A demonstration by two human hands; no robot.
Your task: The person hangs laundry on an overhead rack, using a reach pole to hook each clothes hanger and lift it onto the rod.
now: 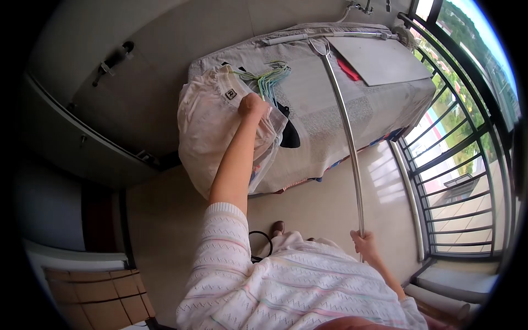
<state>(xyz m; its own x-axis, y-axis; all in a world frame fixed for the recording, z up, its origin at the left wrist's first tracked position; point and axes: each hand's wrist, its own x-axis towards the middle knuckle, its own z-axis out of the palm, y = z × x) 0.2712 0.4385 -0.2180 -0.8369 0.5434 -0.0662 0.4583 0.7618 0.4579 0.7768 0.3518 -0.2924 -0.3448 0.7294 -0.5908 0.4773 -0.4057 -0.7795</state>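
Observation:
My left hand (253, 105) is closed on the edge of a large, pale, translucent laundry bag (212, 129) with a small dark square label. Green and blue hangers (269, 80) lie just beyond that hand, and a black cloth (290, 135) is to its right. My right hand (364, 242) is wrapped round the lower end of a long metal pole (346, 124). The pole slants up across the grey covered surface (313, 115), and its forked tip is near the back edge.
A flat grey board (379, 60) lies at the back right, over something red (347, 70). Behind it stretches another metal rod (352, 34). Barred windows (451, 165) stand at the right. A wall fixture (113, 63) is at the upper left.

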